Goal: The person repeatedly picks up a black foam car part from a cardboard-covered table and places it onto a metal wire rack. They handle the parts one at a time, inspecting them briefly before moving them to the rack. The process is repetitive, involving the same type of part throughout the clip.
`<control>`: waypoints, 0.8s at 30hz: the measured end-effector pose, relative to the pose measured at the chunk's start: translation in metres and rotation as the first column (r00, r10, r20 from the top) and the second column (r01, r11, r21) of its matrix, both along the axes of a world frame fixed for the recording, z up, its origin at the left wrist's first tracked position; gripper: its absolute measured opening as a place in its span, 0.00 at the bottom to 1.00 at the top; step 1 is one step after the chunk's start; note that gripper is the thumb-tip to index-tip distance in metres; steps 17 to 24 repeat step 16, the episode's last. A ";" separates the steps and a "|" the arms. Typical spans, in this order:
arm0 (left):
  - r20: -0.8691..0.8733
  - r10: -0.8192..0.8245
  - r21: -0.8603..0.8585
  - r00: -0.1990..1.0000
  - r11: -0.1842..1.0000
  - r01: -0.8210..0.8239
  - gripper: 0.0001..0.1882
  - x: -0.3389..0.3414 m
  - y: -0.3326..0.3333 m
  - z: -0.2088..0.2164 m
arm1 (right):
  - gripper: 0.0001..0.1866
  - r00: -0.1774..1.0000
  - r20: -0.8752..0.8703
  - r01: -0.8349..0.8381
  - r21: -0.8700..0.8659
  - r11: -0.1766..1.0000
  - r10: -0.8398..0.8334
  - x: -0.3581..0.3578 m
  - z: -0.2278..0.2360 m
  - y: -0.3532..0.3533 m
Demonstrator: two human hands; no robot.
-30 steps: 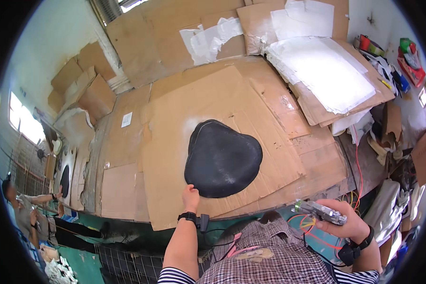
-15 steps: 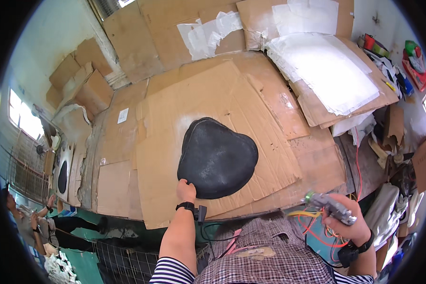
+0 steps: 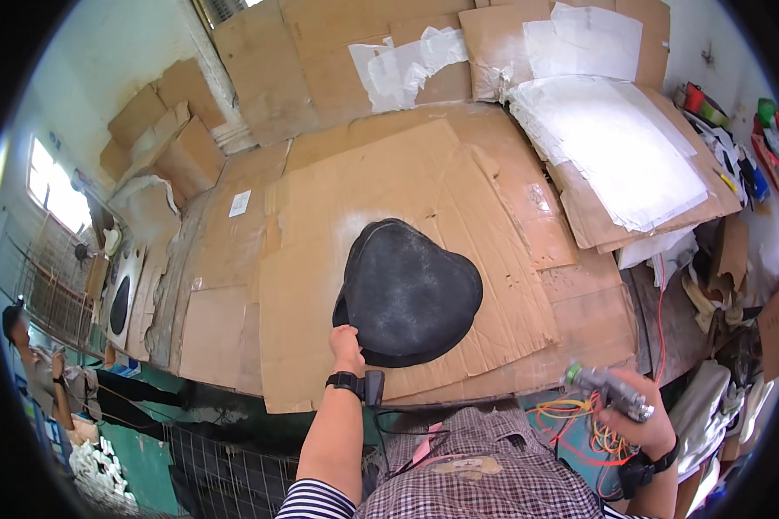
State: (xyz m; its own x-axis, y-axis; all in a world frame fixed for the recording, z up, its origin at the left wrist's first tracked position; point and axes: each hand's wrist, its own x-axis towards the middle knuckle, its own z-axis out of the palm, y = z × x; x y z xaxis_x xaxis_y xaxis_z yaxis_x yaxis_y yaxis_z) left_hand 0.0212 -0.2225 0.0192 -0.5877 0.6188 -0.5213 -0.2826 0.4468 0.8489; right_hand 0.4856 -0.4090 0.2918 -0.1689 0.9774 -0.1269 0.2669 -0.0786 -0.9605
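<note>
A black, rounded-triangular padded piece [image 3: 411, 290], like a seat cushion, lies on a large cardboard sheet [image 3: 307, 259]. My left hand [image 3: 346, 348] pinches its near left edge, where the rim stands a little apart and shows a dark gap. The closed right hand [image 3: 639, 415] is off the table's near right edge, gripping a grey metal tool [image 3: 610, 391] that looks like a spray gun with a green tip. It is held apart from the black piece, and its far end is covered by the fingers.
Layered cardboard covers the table. On the right stands a raised stack topped with white paper [image 3: 610, 147]. Orange and yellow hoses [image 3: 601, 432] hang near my right hand. Another person [image 3: 52, 381] is at far left, near a wire mesh rack [image 3: 225, 467].
My left hand has lifted the near left edge of the black piece slightly, opening a gap at its rim. The right hand still holds the tool; the whole view has shifted a little.
</note>
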 end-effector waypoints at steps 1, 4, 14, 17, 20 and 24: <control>0.096 0.021 -0.019 0.995 1.000 -0.019 0.16 0.004 0.000 0.008 | 0.25 0.994 0.058 -0.097 0.000 0.995 0.097 0.003 -0.001 -0.003; 0.233 0.102 0.085 0.967 0.989 -0.125 0.20 0.012 -0.005 0.005 | 0.26 0.998 -0.047 -0.057 -0.103 0.993 0.052 -0.007 -0.001 -0.007; 0.367 -0.268 0.374 0.891 0.919 0.122 0.22 0.044 0.037 0.055 | 0.29 0.972 -0.203 0.097 -0.096 0.991 -0.115 -0.008 -0.023 0.002; 0.374 -0.352 0.502 0.858 0.855 0.132 0.21 0.045 0.060 0.079 | 0.30 0.982 -0.179 0.037 -0.087 0.996 -0.052 -0.007 -0.036 0.004; 0.374 -0.352 0.502 0.858 0.855 0.132 0.21 0.045 0.060 0.079 | 0.30 0.982 -0.179 0.037 -0.087 0.996 -0.052 -0.007 -0.036 0.004; 0.374 -0.352 0.502 0.858 0.855 0.132 0.21 0.045 0.060 0.079 | 0.30 0.982 -0.179 0.037 -0.087 0.996 -0.052 -0.007 -0.036 0.004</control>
